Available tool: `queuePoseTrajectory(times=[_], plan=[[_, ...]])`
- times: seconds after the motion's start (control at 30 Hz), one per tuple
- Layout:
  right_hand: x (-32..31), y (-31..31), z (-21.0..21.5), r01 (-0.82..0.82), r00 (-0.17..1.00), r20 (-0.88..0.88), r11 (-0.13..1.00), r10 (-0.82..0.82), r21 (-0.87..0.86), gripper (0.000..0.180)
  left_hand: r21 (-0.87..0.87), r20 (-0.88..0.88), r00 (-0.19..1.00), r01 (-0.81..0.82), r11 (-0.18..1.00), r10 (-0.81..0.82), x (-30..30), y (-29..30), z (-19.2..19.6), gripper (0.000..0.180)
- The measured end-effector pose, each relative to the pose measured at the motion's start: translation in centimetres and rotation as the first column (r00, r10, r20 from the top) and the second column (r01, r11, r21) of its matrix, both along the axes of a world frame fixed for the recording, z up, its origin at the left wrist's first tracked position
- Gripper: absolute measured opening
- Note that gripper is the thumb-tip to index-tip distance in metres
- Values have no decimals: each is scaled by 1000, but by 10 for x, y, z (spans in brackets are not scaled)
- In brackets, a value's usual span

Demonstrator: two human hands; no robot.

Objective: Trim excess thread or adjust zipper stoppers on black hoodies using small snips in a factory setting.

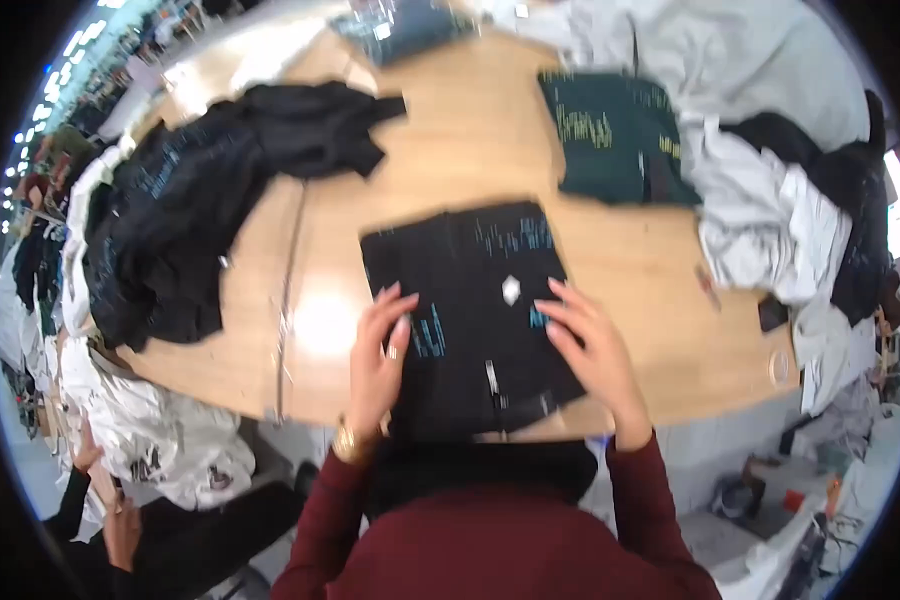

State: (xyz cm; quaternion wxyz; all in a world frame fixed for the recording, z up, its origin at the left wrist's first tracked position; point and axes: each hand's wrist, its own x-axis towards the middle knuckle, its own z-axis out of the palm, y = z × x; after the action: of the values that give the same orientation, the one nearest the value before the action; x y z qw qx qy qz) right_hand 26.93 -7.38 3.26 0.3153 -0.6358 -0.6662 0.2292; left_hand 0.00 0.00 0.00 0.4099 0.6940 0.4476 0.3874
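Observation:
A folded black garment [460, 290] with teal print lies flat on the table in front of me, near its edge. A small white patch [511, 290] shows on its upper right part, and a short pale strip [491, 377] lower down. Over its left side is my left hand [378, 345], fingers stretched out and slightly curved, holding nothing. My right hand [592, 345] spreads its fingers at the right side, near a teal mark. Whether the fingertips touch the cloth or hover just above it, I cannot tell.
Loose black garments [185, 190] are heaped at the left. A folded dark green garment [620, 140] lies at the far right beside grey and white cloth [760, 210]. A bagged bluish pack [400, 30] sits at the back. A co-worker's hand [122, 530] is at lower left, by white cloth [170, 440].

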Motion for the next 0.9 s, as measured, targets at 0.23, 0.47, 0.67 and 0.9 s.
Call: queuePoseTrajectory(times=[0.23, 0.47, 0.67, 0.9], plan=[[43, 15, 148, 340, 785, -381, 175, 488, 924, 61, 652, 459, 884, -406, 641, 93, -16, 40, 137, 79], [-65, 79, 175, 824, 566, -767, -235, 302, 515, 77, 578, 607, 748, -183, 795, -269, 65, 49, 177, 92], [-59, 64, 45, 43, 949, -313, 959, 49, 281, 56, 155, 297, 847, 412, 898, -440, 44, 53, 76, 43], [-5, -10, 9, -386, 900, 110, 889, 422, -248, 35, -87, 31, 985, 169, 982, -167, -1, 22, 35, 22]])
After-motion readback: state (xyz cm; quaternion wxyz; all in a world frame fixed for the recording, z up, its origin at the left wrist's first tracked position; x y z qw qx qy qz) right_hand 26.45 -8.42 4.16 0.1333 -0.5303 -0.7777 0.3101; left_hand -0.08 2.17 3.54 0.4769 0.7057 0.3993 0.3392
